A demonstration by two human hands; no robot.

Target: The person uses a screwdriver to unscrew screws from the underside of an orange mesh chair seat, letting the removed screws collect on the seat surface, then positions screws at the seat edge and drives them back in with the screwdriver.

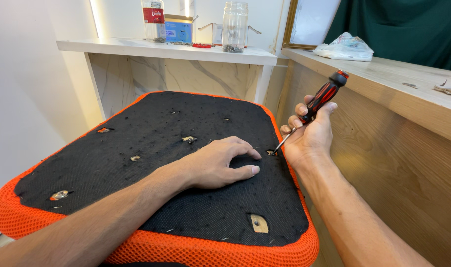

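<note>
Screwdriver (320, 101) sits in a closed right hand (310, 136), red-black handle up toward 1 o'clock, shaft running down toward 7 o'clock, tip on the screw hole (271, 153) near the seat base (151, 163) right edge. Left hand (216, 163) lies flat on the black fabric, fingers loosely spread, holding nothing, fingertips just at 9 o'clock of the tip. Right hand is nearer the hole.

Your left hand (218, 163) lies palm down, fingers spread and pointing to 3 o'clock, forearm running in from 8 o'clock. Your right hand (309, 133) is at 3 o'clock of it, fist curled, thumb up, forearm entering from 5 o'clock.
</note>
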